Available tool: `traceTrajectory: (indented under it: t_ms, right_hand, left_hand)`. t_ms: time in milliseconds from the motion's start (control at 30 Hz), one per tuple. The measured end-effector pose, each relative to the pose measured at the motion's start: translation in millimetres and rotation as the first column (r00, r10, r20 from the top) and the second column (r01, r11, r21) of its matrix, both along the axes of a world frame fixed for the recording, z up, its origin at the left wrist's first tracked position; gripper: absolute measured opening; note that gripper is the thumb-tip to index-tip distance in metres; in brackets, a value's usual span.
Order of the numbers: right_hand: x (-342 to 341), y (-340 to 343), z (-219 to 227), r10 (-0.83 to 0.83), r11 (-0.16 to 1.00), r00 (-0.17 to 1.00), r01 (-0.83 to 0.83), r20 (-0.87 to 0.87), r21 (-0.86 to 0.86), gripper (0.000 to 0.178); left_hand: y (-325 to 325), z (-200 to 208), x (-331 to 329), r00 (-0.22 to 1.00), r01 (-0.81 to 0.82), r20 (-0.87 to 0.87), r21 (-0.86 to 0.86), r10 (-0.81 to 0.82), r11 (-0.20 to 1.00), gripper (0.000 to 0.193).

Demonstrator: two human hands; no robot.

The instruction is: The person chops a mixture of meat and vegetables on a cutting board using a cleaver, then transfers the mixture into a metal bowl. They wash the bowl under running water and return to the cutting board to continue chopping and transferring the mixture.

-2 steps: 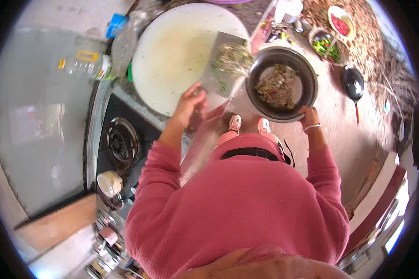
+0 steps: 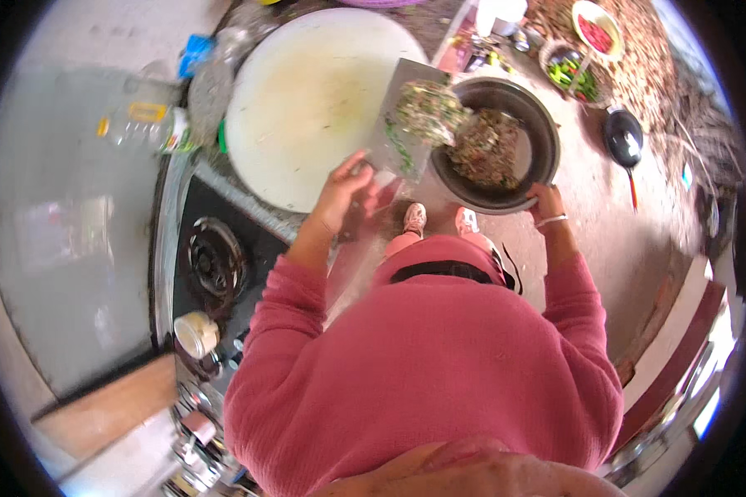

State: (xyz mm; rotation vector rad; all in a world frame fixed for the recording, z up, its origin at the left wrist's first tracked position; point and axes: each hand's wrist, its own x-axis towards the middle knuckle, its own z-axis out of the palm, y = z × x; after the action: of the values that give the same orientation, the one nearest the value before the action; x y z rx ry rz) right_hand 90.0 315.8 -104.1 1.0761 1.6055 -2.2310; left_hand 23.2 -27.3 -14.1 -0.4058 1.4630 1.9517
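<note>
My left hand (image 2: 345,192) is closed around the handle end of a broad cleaver (image 2: 416,159). Its flat blade is tilted and bears a heap of minced meat mixed with chopped greens (image 2: 431,109). That heap hangs over the left rim of a deep dark bowl (image 2: 544,137), and some green bits cling to the blade lower down. Inside the bowl lies more of the mince (image 2: 485,153). My right hand (image 2: 545,201) grips the bowl's near right rim and holds it up in front of me. A large round white cutting board (image 2: 294,108) stands to the left of the cleaver.
At left are a gas hob (image 2: 215,257), a clear plastic bottle (image 2: 145,124) and a jar (image 2: 196,334). Far right hold a basket of green peppers (image 2: 574,79), a bowl of red pieces (image 2: 594,33) and a black pan (image 2: 622,137). My shoes (image 2: 466,219) show below the bowl.
The cleaver has moved a little right, relative to the bowl and board. Its heap of mince has slid toward the bowl and now overlaps the rim. My right hand keeps its grip.
</note>
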Motion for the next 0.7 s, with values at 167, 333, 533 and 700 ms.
traceTrajectory:
  t_ms: [167, 333, 533, 700]
  right_hand:
    - [37, 15, 24, -0.213, 0.977, 0.976, 0.214, -0.035, 0.013, 0.011]
    - [54, 30, 35, -0.378, 0.926, 0.923, 0.375, -0.076, -0.043, 0.011]
    - [62, 50, 41, -0.457, 0.888, 0.875, 0.439, -0.159, -0.137, 0.013]
    - [66, 61, 66, -0.484, 0.875, 0.852, 0.465, -0.199, -0.135, 0.02]
  left_hand:
    - [78, 22, 0, 0.777, 0.381, -0.444, -0.232, -0.446, 0.895, 0.046]
    - [140, 64, -3, -0.024, -0.031, -0.692, -0.721, -0.722, 0.692, 0.041]
    - [170, 106, -3, -0.156, -0.186, -0.679, -0.693, -0.718, 0.696, 0.038]
    - [190, 102, 0, -0.353, -0.247, -0.402, -0.831, -0.845, 0.499, 0.047]
